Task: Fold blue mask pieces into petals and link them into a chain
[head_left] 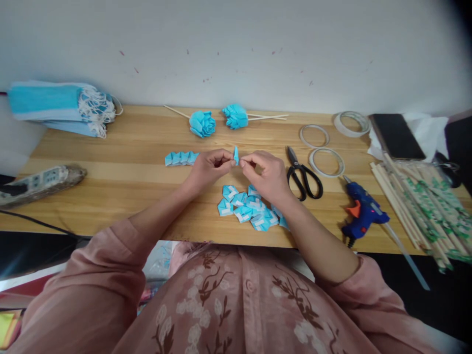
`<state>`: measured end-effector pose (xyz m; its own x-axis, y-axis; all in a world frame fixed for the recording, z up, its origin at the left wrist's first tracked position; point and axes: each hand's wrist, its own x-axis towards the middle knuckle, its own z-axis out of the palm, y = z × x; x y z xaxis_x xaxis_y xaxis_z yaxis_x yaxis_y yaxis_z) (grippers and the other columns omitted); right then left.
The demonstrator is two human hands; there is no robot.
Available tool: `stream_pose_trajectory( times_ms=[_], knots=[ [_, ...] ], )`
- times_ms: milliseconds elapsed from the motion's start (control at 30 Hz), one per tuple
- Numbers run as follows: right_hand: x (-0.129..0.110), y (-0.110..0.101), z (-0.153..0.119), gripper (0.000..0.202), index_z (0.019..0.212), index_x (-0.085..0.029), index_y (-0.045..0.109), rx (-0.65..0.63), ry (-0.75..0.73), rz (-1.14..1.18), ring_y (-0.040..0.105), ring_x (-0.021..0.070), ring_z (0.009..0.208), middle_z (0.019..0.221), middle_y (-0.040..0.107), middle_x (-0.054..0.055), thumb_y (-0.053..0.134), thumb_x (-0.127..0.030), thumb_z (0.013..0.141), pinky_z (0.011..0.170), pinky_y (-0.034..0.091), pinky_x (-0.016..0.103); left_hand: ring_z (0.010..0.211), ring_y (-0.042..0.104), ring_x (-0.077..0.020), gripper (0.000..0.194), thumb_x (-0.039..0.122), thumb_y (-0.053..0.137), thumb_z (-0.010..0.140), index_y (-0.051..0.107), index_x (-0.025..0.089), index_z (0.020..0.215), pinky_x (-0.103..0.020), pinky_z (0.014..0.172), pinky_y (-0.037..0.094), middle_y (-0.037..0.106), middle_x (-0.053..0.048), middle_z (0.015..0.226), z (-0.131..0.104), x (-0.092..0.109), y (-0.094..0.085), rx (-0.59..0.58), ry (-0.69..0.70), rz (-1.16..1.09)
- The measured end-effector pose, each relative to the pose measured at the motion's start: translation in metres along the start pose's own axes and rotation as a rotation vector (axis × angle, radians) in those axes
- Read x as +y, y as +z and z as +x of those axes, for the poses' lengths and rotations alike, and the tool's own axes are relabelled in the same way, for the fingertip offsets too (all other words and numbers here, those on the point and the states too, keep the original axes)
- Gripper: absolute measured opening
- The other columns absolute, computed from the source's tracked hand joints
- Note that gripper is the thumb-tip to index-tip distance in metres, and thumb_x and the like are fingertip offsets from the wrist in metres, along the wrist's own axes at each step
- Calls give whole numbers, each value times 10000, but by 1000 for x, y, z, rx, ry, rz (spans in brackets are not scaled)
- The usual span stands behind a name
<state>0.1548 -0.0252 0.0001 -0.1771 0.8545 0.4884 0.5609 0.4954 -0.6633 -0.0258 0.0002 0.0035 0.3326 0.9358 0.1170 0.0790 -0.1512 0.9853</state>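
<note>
Over the middle of the counter [129, 184]: small blue piece [236, 155], upright, pinched between thumb and fingertip of the left hand [211, 168]. Right hand [272, 176]: fingertips drawn close together at the piece's right side; whether they grip it, cannot tell. Partly behind the left hand, a row of blue folds [180, 159]. Loose folded pieces [244, 213] lie nearer the body. Behind: two blue flowers [202, 124] on sticks. Black-handled scissors [305, 178] beside the right hand; blue glue gun [363, 209] farther right.
</note>
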Motion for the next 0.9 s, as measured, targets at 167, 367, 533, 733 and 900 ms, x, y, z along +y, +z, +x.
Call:
stream_pose_trajectory(
  times_ms=[167, 367, 533, 733, 900],
  knots=[
    [-1, -1, 0, 170, 768, -219, 668, -15, 0, -8, 590, 170, 705, 715, 655, 7, 568, -227, 905, 705, 440, 318, 545, 367, -73, 162, 313, 700, 751, 653, 168, 699, -222, 521, 303, 494, 45, 584, 0, 1, 0, 12, -13, 14],
    [0, -1, 0, 190, 777, -227, 665, -33, 10, -26, 590, 177, 717, 724, 654, 11, 548, -254, 924, 710, 436, 321, 553, 366, -75, 184, 329, 710, 750, 632, 172, 695, -220, 521, 304, 506, 41, 589, 0, -1, 0, 16, -21, 19],
    [1, -1, 0, 187, 787, -227, 669, -38, 5, -26, 603, 179, 730, 757, 683, 15, 542, -242, 924, 727, 444, 323, 553, 362, -74, 171, 324, 696, 752, 638, 170, 707, -228, 526, 292, 495, 43, 605, 0, -2, 0, 16, -22, 12],
    [0, -2, 0, 196, 807, -223, 681, -44, 4, -15, 636, 189, 770, 791, 707, 26, 527, -239, 928, 736, 456, 327, 554, 352, -76, 167, 316, 682, 761, 626, 171, 701, -233, 531, 278, 497, 40, 603, -1, 0, 1, 17, -23, 9],
    [-1, -1, 0, 143, 817, -229, 691, -22, 6, -6, 612, 175, 725, 738, 677, 4, 579, -244, 903, 722, 456, 318, 560, 364, -80, 194, 350, 704, 750, 636, 172, 713, -241, 533, 276, 511, 37, 618, -1, 0, 0, 13, -35, -16]
  ],
)
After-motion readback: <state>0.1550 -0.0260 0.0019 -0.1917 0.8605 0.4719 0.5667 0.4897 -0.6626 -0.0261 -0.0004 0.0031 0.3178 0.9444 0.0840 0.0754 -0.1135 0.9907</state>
